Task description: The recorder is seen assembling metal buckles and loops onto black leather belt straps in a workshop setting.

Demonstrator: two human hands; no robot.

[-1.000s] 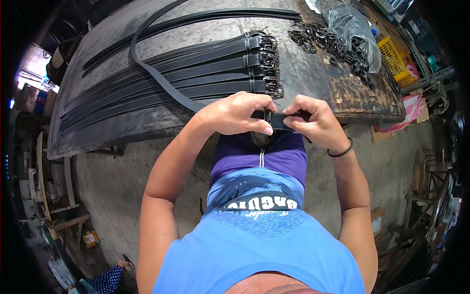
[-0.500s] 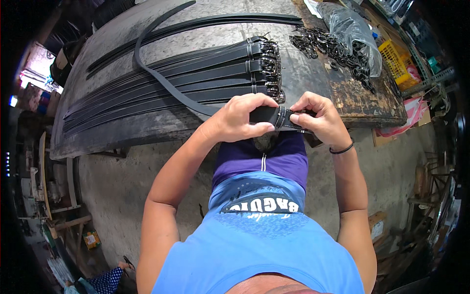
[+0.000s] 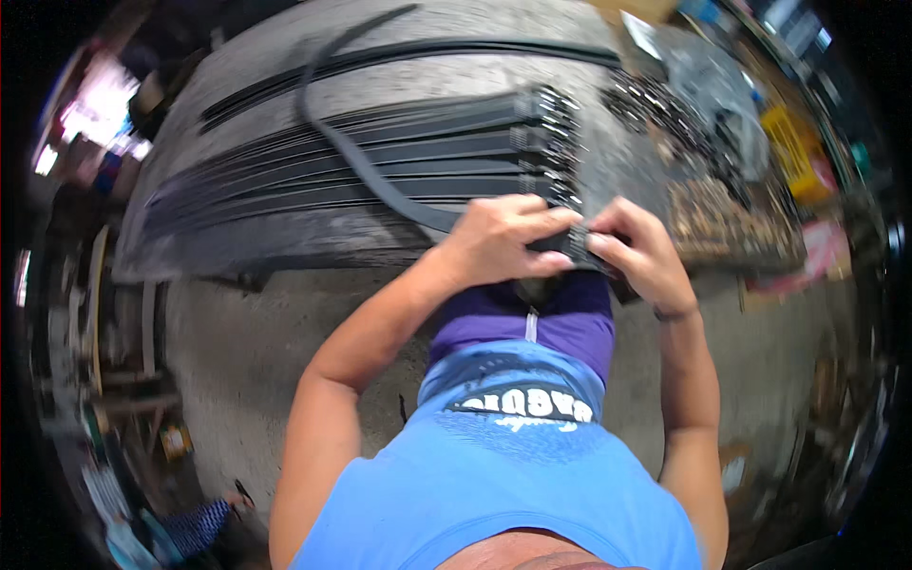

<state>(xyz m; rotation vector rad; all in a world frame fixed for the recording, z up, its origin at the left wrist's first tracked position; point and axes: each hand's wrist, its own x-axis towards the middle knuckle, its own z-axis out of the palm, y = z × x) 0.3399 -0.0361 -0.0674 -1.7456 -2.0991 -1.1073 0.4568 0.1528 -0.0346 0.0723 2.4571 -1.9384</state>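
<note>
A long black leather belt (image 3: pixel 375 176) curves over the table from its far side to my hands, near the table's front edge. My left hand (image 3: pixel 503 237) grips the belt close to its end, thumb below and fingers on top. At the end itself, my right hand (image 3: pixel 641 249) pinches with thumb and forefinger; blur and the fingers hide the detail there. Just beyond my hands, a row of black belts (image 3: pixel 437 147) lies side by side, their shiny metal buckles (image 3: pixel 559 133) lined up at the right.
Behind the row lies a bundle of black straps (image 3: pixel 456 47). Loose dark metal buckles (image 3: pixel 655 106) are heaped at the table's right, beside a clear plastic bag (image 3: pixel 708 76). A yellow crate (image 3: pixel 796 152) stands past the table's worn right corner (image 3: pixel 727 223). Someone's patterned garment (image 3: pixel 195 530) shows at lower left.
My hands have come closer together at the belt's end, the left one sliding toward the right. The whole view has shifted and blurred, so the table appears farther right.
</note>
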